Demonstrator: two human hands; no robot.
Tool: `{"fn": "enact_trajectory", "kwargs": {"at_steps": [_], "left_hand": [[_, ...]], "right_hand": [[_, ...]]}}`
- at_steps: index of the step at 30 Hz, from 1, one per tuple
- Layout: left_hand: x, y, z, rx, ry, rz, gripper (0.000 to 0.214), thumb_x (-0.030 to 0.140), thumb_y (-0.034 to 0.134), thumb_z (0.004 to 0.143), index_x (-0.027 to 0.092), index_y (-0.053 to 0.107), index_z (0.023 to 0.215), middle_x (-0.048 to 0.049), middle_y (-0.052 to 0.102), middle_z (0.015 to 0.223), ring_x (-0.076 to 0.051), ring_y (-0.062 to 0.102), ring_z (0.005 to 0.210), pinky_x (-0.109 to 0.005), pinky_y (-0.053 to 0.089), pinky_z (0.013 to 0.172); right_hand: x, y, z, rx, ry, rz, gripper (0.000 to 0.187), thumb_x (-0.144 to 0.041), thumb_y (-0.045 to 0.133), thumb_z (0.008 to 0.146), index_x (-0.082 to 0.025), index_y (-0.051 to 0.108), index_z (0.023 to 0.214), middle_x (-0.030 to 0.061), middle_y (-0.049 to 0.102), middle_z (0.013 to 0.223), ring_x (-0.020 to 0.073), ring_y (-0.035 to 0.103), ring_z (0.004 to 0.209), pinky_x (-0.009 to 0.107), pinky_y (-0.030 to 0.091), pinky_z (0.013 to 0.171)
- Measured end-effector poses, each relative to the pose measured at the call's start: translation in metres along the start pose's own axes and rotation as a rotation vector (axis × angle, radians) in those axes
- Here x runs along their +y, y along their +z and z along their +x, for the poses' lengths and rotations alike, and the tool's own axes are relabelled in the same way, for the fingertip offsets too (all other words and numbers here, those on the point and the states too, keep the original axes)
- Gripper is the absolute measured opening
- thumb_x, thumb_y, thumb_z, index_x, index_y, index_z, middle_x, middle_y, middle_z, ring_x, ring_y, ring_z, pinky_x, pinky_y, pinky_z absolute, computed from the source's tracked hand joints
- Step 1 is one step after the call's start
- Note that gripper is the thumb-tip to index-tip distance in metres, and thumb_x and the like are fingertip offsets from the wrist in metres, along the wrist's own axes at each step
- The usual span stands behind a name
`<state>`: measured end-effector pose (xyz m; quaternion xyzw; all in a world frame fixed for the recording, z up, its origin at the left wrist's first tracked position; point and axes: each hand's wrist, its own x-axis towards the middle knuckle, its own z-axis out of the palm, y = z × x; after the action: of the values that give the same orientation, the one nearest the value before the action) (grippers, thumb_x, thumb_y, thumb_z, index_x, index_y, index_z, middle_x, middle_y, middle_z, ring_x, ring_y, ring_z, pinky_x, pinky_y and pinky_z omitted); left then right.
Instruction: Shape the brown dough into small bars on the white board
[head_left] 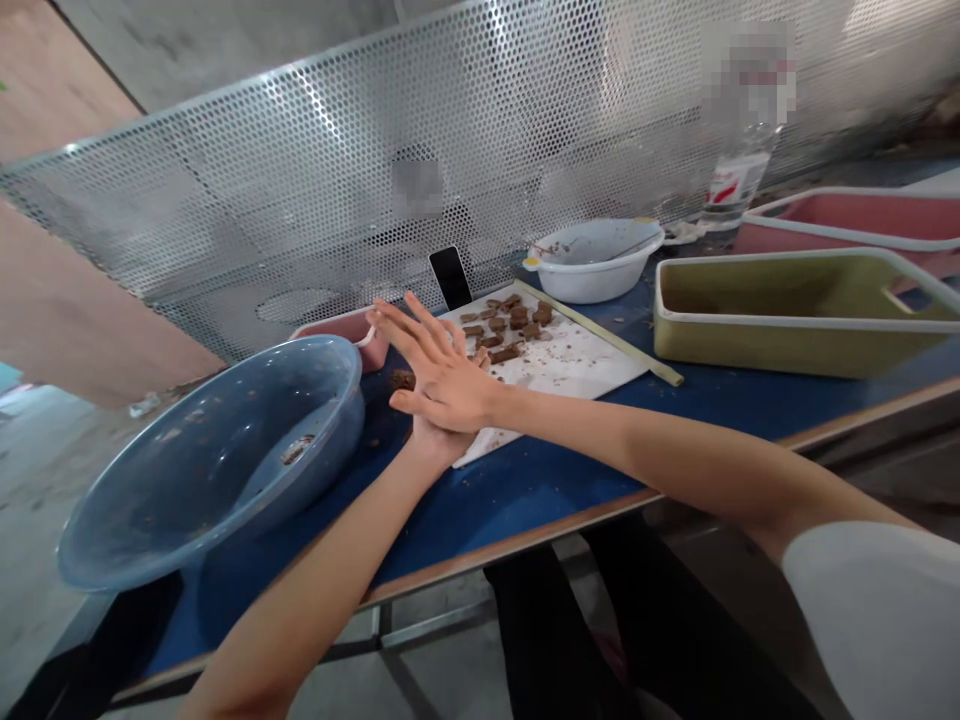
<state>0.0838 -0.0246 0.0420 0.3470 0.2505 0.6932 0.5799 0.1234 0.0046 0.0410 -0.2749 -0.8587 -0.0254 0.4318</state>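
My right hand (435, 380) lies across the top of my left hand (444, 440), palm down, with its fingers stretched out and apart. Mostly covered, my left hand sits underneath with its palm against the right one; a few of its fingertips show beyond it and look extended. Whether anything is between the palms is hidden. Just beyond the hands, several small brown clay-like pieces (519, 318) and crumbs lie on a white board (577, 365). A dark brown lump (403, 380) is on the blue table left of my hands.
A large blue basin (187, 460) stands at the left, a pink container (349, 328) behind it. A phone (450, 278) leans at the back. A pale stick (600, 330) lies along the board. Rightward are a white basin (592, 275), green bin (765, 345), pink bin (847, 215) and bottle (739, 180).
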Motion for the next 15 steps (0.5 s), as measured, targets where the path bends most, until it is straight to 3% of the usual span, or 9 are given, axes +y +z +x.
{"fn": "enact_trajectory", "kwargs": {"at_steps": [2, 4, 8, 11, 13, 15], "left_hand": [[0.016, -0.016, 0.004, -0.086, -0.113, -0.025, 0.056, 0.047, 0.027, 0.115, 0.028, 0.069, 0.148, -0.0052, 0.062, 0.163, -0.022, 0.045, 0.163, -0.051, 0.039, 0.133], [0.028, -0.027, 0.006, -0.096, -0.113, -0.047, 0.048, 0.047, 0.039, 0.114, 0.04, 0.061, 0.157, 0.0014, 0.053, 0.172, -0.026, 0.033, 0.17, -0.056, 0.034, 0.136], [0.018, -0.026, -0.001, 0.045, 0.18, -0.025, 0.061, 0.066, 0.023, 0.112, 0.049, 0.046, 0.166, 0.0129, 0.034, 0.182, -0.028, 0.002, 0.176, -0.056, 0.028, 0.139], [-0.004, -0.013, -0.005, 0.098, 0.396, -0.04, 0.074, 0.077, 0.012, 0.108, 0.046, 0.046, 0.166, 0.0114, 0.035, 0.181, -0.031, 0.004, 0.176, -0.061, 0.031, 0.137], [-0.009, -0.01, -0.002, 0.085, 0.358, -0.086, 0.075, 0.078, 0.014, 0.108, 0.045, 0.047, 0.165, 0.01, 0.038, 0.18, -0.032, 0.012, 0.175, -0.06, 0.033, 0.136], [-0.001, -0.014, 0.005, -0.059, 0.068, -0.048, 0.062, 0.071, 0.024, 0.111, 0.047, 0.049, 0.163, 0.0101, 0.041, 0.179, -0.03, 0.025, 0.173, -0.056, 0.035, 0.136]], "right_hand": [[0.008, 0.005, -0.003, -0.006, 0.056, -0.009, 0.096, -0.079, 0.034, 0.109, -0.026, -0.002, 0.181, 0.0056, 0.008, 0.19, 0.0307, -0.008, 0.176, 0.063, 0.013, 0.138], [0.008, 0.008, -0.007, -0.038, 0.052, -0.041, 0.093, -0.076, 0.032, 0.111, -0.021, 0.004, 0.181, 0.0075, 0.009, 0.19, 0.031, -0.009, 0.176, 0.062, 0.018, 0.137], [-0.017, 0.006, -0.008, -0.094, -0.094, -0.116, 0.099, -0.08, 0.04, 0.108, -0.018, 0.017, 0.18, 0.0111, 0.014, 0.189, 0.0346, -0.007, 0.175, 0.062, 0.02, 0.136], [-0.031, -0.003, 0.001, -0.084, -0.152, -0.102, 0.101, -0.083, 0.043, 0.105, -0.022, 0.015, 0.181, 0.0085, 0.015, 0.189, 0.0337, -0.004, 0.175, 0.061, 0.018, 0.138], [-0.028, -0.007, 0.007, -0.053, -0.1, -0.077, 0.099, -0.08, 0.043, 0.107, -0.022, 0.011, 0.181, 0.0076, 0.012, 0.189, 0.0316, -0.005, 0.176, 0.058, 0.016, 0.139], [-0.015, -0.007, 0.009, -0.024, -0.016, -0.057, 0.097, -0.075, 0.044, 0.109, -0.025, 0.005, 0.181, 0.0063, 0.01, 0.19, 0.0304, -0.007, 0.176, 0.058, 0.014, 0.14]]}}
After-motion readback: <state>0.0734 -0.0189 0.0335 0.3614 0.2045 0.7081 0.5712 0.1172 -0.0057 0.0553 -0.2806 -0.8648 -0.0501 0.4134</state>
